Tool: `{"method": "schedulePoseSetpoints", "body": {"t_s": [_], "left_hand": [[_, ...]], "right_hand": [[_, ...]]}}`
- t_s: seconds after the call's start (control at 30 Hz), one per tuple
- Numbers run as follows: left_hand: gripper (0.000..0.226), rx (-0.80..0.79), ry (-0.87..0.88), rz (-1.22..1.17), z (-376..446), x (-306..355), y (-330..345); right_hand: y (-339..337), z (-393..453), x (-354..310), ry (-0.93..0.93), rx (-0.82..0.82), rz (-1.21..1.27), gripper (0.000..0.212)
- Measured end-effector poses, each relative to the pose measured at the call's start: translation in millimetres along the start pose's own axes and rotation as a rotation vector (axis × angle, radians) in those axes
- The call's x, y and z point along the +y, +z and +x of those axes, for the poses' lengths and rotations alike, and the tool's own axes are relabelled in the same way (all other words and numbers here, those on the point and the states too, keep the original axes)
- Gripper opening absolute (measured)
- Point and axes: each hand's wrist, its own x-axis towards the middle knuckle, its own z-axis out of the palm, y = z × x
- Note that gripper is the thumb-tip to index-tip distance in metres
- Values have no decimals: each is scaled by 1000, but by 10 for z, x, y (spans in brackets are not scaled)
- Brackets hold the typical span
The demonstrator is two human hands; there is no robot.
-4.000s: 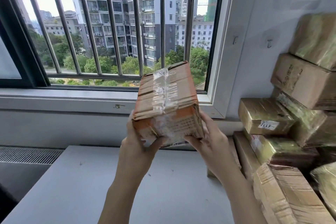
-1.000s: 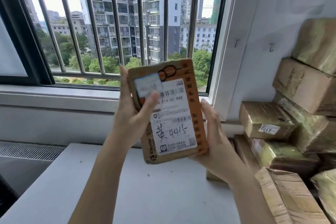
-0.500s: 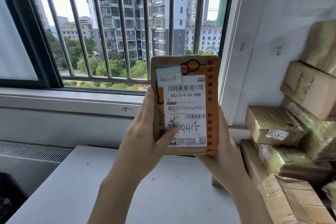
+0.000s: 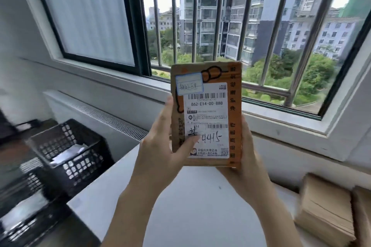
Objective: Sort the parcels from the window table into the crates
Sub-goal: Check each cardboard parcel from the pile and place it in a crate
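Above the worktop (image 4: 200, 206), both hands, left hand (image 4: 160, 146) and right hand (image 4: 244, 158), are clamping the parcel (image 4: 206, 114) upright; the view is now swinging left, bringing the crates (image 4: 68, 152) in, suggesting drop-off is next.

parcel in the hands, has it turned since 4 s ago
Yes. The parcel then showed its taped side, tilted toward the window bars; it now stands upright with its label facing the camera.
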Motion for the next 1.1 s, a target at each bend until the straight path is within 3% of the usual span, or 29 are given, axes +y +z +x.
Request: {"method": "schedulePoseSetpoints", "body": {"t_s": [0.3, 0.5, 0.67, 0.83, 1.0, 1.1], "left_hand": [[62, 128, -314, 392, -583, -876, -1517], [64, 261, -389, 512, -909, -1425, -2608], [72, 393, -417, 538, -1134, -1829, -3187], [67, 420, -448, 515, -1203, -2336, -3492], [71, 551, -530, 271, -1090, -3050, -3626], [81, 542, -598, 204, -937, -3523, -3765]], "right_hand": [[1790, 696, -852, -298, -220, 369, 97], [3021, 936, -1619, -292, -431, 494, 105], [3769, 1065, -2100, -321, -536, 521, 96], [4383, 1176, -2219, -333, -576, 498, 102], [4994, 1393, -2086, -274, -611, 535, 113], [5436, 1608, -2031, -260, -641, 552, 111]]}}
